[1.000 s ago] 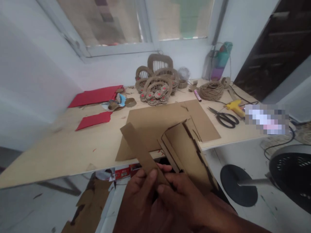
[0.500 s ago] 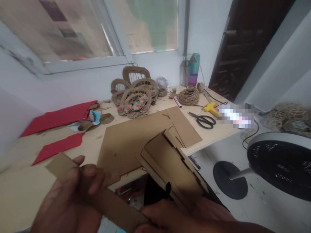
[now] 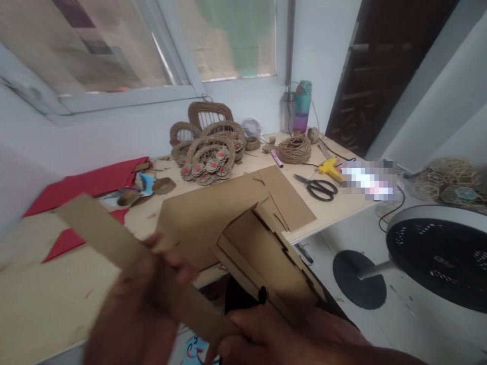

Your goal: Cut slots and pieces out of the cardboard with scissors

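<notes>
Cardboard strip (image 3: 104, 230), flat, matte and straight-edged, slants above the near edge of the desk (image 3: 41, 309), pinched around its middle by the person's left hand (image 3: 133, 306) and at its near end by the right hand (image 3: 262, 332). It appears already cut, though with no bend or join showing yet. Beyond lie a smooth cardboard sheet (image 3: 198, 213) and a coil of rough twine (image 3: 294, 149); rounded, fibrous frames (image 3: 207, 154) with ruffled, red-centred flowers (image 3: 213, 166) look largely finished

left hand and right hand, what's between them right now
A length of the cardboard strip: in the head view it slants from the left hand down to the right hand, both gripping it.
</notes>
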Action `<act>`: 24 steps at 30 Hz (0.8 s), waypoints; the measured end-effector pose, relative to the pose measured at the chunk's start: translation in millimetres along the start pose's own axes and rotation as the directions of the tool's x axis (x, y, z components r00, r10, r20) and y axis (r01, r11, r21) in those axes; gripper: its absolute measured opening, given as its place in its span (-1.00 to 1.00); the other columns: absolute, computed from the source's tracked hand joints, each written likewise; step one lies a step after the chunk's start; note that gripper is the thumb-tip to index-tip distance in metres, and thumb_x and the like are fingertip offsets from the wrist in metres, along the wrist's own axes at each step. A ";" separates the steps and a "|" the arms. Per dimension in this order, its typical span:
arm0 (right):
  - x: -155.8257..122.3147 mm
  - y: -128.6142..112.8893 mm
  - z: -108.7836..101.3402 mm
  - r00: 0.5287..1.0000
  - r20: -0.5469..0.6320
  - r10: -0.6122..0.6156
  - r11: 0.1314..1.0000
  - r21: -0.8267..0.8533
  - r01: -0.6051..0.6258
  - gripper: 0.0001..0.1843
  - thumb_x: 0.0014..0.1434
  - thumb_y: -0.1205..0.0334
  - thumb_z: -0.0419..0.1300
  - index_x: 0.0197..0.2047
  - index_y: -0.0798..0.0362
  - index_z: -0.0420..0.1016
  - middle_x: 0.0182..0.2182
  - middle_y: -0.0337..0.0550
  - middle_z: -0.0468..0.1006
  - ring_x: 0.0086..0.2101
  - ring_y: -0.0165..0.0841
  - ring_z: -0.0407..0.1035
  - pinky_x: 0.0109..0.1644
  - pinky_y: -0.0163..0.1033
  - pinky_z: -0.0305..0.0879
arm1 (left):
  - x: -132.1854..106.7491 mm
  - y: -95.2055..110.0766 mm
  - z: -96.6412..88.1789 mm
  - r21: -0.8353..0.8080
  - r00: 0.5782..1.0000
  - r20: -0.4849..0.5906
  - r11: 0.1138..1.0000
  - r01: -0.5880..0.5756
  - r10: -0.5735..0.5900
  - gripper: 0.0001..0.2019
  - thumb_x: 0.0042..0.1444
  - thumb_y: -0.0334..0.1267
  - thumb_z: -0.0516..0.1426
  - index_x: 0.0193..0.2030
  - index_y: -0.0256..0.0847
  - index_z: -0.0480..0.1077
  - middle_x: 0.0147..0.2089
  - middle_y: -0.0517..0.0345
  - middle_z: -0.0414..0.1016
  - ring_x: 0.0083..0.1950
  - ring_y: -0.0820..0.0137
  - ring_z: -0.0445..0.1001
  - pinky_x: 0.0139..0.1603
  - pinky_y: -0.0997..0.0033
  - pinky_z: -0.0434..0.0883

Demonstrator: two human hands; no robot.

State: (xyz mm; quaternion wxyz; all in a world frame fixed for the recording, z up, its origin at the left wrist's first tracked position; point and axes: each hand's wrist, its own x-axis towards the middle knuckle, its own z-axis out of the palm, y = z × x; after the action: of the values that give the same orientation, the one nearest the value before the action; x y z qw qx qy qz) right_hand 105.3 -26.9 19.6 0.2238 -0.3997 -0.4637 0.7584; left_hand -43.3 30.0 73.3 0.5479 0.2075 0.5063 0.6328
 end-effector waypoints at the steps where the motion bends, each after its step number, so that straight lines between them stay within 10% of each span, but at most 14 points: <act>1: 0.8 -0.5 -0.2 1.000 -0.026 0.013 1.000 0.007 -0.013 -0.80 0.19 0.27 0.03 -0.18 -0.02 0.46 -0.55 -0.37 0.41 -0.59 -0.53 0.24 -0.55 -0.49 0.09 | -5.1 -10.3 4.2 0.003 0.995 0.079 0.998 0.061 -0.061 -0.71 -0.14 -0.18 0.29 -0.22 -0.04 0.43 -0.51 0.30 0.35 -0.53 0.47 0.34 -0.57 0.52 0.39; 9: -23.7 -21.9 -17.5 0.988 -0.136 0.074 0.930 -0.349 -0.118 -0.84 0.19 0.20 0.10 -0.26 -0.02 0.51 -0.46 -0.30 0.44 -0.37 -0.38 0.34 -0.42 -0.41 0.17 | 24.9 3.5 10.8 -0.174 0.990 0.115 0.983 -0.062 0.083 -0.95 0.04 -0.34 0.18 -0.32 -0.22 0.43 -0.57 0.30 0.26 -0.62 0.58 0.18 -0.61 0.58 0.29; 18: -34.5 32.6 -38.4 0.995 -0.101 0.013 0.946 -0.320 -0.044 -0.68 0.28 0.02 0.02 -0.26 0.02 0.49 -0.50 -0.28 0.46 -0.47 -0.42 0.34 -0.39 -0.36 0.22 | 82.7 33.6 6.7 -0.254 0.989 0.094 0.964 -0.082 0.109 -0.70 0.26 -0.38 -0.08 -0.41 -0.25 0.40 -0.62 0.27 0.29 -0.64 0.59 0.21 -0.56 0.59 0.30; 24: -37.3 27.6 -41.9 0.991 -0.135 -0.010 0.894 -0.446 -0.052 -0.72 0.23 -0.03 0.08 -0.21 -0.06 0.51 -0.34 -0.26 0.54 -0.30 -0.33 0.40 -0.21 -0.32 0.26 | 68.5 33.2 -17.4 -0.117 0.958 0.030 0.952 -0.281 0.287 -0.77 0.14 -0.09 0.11 -0.24 -0.19 0.46 -0.12 0.05 0.55 0.02 0.25 0.43 -0.06 0.32 0.39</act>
State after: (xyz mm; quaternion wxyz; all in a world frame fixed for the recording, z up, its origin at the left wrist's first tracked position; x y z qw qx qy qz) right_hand 162.0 -44.4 -0.4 0.1480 -0.4954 -0.6055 0.6050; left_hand -95.1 88.4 75.2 0.4736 0.2620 0.4220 0.7273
